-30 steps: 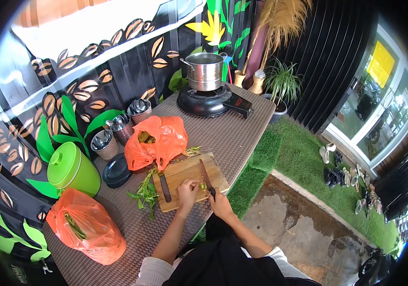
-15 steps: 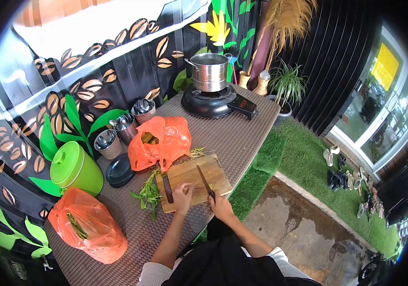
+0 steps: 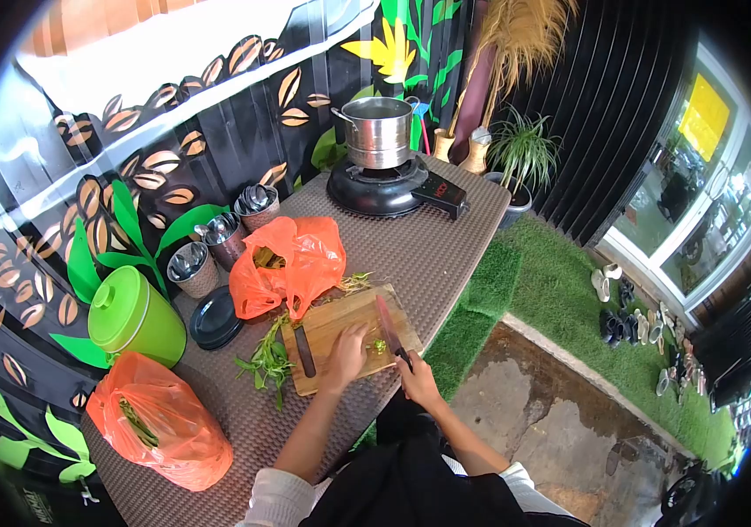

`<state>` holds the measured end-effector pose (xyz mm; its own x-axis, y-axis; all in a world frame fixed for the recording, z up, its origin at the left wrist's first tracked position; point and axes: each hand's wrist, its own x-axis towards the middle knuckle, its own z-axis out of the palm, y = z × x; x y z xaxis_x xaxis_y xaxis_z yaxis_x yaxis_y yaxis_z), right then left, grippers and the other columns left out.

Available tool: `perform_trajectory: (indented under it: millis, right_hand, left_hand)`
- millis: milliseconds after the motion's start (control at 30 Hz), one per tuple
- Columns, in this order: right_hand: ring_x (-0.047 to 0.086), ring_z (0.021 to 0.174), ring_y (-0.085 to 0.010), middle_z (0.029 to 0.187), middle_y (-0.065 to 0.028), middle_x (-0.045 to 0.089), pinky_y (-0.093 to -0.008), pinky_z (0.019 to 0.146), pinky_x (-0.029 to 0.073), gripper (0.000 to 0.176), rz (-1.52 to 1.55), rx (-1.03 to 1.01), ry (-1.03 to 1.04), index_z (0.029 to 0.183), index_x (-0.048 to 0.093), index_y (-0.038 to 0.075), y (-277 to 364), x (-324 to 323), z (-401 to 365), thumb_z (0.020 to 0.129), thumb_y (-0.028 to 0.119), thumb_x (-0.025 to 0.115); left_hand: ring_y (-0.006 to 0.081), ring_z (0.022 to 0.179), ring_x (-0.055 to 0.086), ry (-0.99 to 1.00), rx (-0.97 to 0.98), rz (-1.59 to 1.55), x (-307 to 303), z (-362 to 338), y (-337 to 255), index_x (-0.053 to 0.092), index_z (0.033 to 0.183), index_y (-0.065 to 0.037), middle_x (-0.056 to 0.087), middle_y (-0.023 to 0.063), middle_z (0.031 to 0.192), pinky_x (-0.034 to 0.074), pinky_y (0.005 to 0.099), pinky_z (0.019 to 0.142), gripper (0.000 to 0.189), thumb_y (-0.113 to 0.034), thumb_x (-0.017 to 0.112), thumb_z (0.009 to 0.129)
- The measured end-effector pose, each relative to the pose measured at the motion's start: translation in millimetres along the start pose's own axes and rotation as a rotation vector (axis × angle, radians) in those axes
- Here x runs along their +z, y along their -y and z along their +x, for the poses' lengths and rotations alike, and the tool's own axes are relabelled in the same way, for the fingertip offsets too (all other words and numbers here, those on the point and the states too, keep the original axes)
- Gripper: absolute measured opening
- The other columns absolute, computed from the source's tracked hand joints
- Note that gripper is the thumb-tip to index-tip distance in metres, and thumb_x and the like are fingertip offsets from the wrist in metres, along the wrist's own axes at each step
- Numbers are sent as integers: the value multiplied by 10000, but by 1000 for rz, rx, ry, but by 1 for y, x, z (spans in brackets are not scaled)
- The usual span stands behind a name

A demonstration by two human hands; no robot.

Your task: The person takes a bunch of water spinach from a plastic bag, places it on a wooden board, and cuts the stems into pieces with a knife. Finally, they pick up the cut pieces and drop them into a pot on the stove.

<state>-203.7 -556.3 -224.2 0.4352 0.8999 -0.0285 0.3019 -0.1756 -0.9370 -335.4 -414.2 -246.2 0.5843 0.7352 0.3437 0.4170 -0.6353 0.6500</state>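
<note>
My right hand (image 3: 418,381) is wrapped round the black handle of a knife (image 3: 387,323), whose blade points away over the right part of a wooden cutting board (image 3: 340,316). Small chopped green pieces (image 3: 380,346) lie on the board, left of the blade. Over the middle of the board is my left hand (image 3: 348,356), fingers stretched out and nothing visible in them. A bunch of leafy greens (image 3: 268,358) lies along the board's left side. Behind the board sits an orange plastic bag (image 3: 305,250) with plant matter inside.
A second orange bag (image 3: 173,430) stands at the table's near left, beside a green lidded container (image 3: 134,307). Dark plates (image 3: 216,318) and several cutlery cups (image 3: 193,270) line the wall side. A steel pot (image 3: 377,132) rests on a black burner (image 3: 367,189) at the far end.
My left hand has opened its fingers and moved slightly right and up across the board. The knife and my right hand have shifted right, uncovering the green pieces.
</note>
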Motion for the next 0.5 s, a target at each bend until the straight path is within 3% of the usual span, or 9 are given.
perform_trajectory:
  millis: [33,67,167,233,367,500]
  right_hand:
    - [460,320,-135,458,-66,471,-303,332,358,277,85,110,24,907,495,-10,7,-3,-3,970,260,503]
    - [460,320,-135,458,-66,471,-303,332,358,277,84,111,20,907,495,-10,6,-4,-3,970,260,503]
    - [508,369,-200,480,-105,495,-346,384,393,268,87,125,-19,904,496,-14,-6,-2,-3,961,247,511]
    - [554,444,-254,514,-142,515,-381,449,416,266,-119,-160,-189,914,506,-21,-19,2,-1,950,243,517]
    - [594,536,-296,565,-179,532,-408,522,434,263,-147,-123,-178,939,520,-28,-27,1,-1,936,235,526]
    - [607,618,-373,634,-233,558,-444,574,450,263,-153,-54,-146,964,532,-32,-27,4,2,933,228,524]
  left_hand:
    - [373,1123,520,3,126,-13,4,5,2,622,1074,73,613,221,1123,412,406,997,352,77,478,752]
    - [373,1123,520,4,129,-15,7,9,3,622,1074,73,613,221,1123,412,406,997,352,77,478,752]
    - [374,1167,487,89,270,67,15,20,8,603,1105,88,587,232,1182,416,398,997,396,79,477,730]
    - [357,1159,500,150,244,65,14,16,5,631,1072,69,608,209,1155,426,396,986,369,66,494,730]
    - [344,1121,531,239,193,27,10,6,2,656,1034,43,625,186,1130,434,403,965,324,57,506,747]
    - [358,969,602,102,-24,-223,0,0,-9,667,1016,11,637,172,1100,481,400,871,254,20,546,793]
